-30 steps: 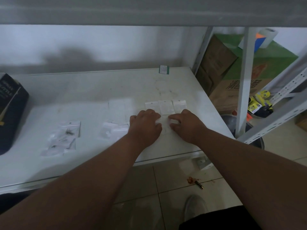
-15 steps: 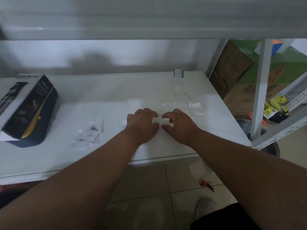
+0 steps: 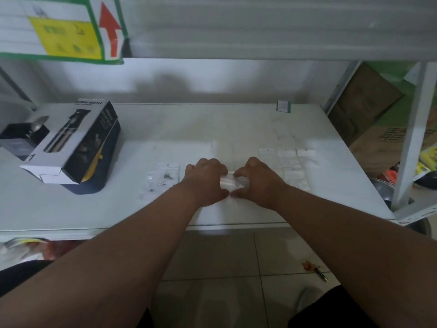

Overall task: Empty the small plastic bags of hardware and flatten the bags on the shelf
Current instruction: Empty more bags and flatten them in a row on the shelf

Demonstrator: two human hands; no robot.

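Head view: your left hand (image 3: 205, 179) and right hand (image 3: 256, 181) pinch one small clear bag (image 3: 233, 183) in a narrow grip on the shelf (image 3: 236, 124); press outward evenly, then lay it beside the flattened bags (image 3: 287, 159).

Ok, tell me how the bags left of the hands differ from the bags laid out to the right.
The left bags still hold small dark hardware; the right bags look empty. The left bags lie crumpled in a loose overlapping pile; the right bags lie flat, side by side in neat rows. Both groups are small clear plastic bags resting on the white shelf, untouched by either hand.
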